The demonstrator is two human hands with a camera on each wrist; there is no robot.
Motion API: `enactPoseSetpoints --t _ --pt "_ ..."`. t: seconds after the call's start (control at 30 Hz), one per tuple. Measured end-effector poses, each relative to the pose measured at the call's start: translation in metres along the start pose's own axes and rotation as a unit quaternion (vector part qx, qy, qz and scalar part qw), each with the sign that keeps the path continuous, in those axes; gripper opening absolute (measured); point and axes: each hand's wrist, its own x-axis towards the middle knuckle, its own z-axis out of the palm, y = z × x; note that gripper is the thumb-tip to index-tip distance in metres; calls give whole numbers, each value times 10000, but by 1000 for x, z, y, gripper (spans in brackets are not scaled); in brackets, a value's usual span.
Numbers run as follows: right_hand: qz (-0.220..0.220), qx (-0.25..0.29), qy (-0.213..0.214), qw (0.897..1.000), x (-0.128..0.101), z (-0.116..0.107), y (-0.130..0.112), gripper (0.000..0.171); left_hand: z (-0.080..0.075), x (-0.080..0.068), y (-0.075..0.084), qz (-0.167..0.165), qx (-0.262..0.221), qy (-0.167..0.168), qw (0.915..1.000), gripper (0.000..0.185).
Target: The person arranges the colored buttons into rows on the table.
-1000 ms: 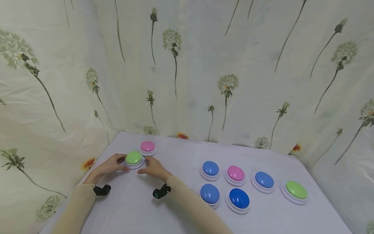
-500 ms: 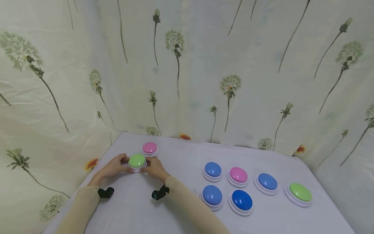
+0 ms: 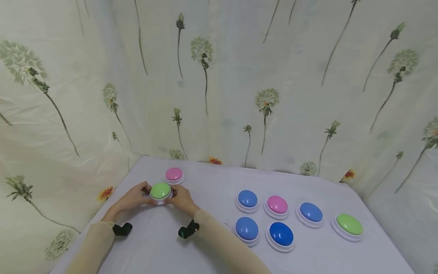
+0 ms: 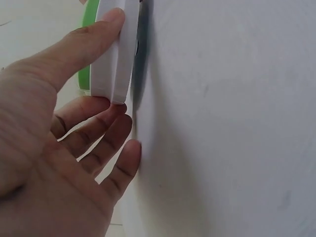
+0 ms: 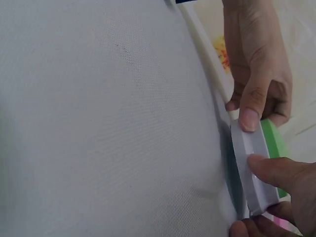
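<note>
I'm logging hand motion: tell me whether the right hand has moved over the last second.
Yes. The right hand closed leftward onto the green button, whose white base it now grips, judged against the pink button.

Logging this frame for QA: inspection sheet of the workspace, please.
Surface: table under a pale cloth, smooth.
Job's things: green button with a white base, gripped at its rim from both sides.
Clutter: pink button just behind it; at right three light blue buttons, a second pink button, dark blue button, second green button.
Grippers: left hand and right hand pinch the base.
Cables: nothing seen.
Surroundings: dandelion-print curtain behind and beside.
</note>
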Motion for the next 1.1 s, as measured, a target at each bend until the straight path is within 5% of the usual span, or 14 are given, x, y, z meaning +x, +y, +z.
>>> enactPoseSetpoints --t 0.13,0.5,1.1 --pt "24 100 -129 9999 -3 -6 1 51 2 4 -7 -5 124 -62 9999 46" --pt "-279 160 -260 9991 -21 -28 5 52 11 1 15 -80 14 -288 9996 49" --pt "-206 284 92 9993 -86 -88 4 57 46 -16 88 549 142 -366 9977 52"
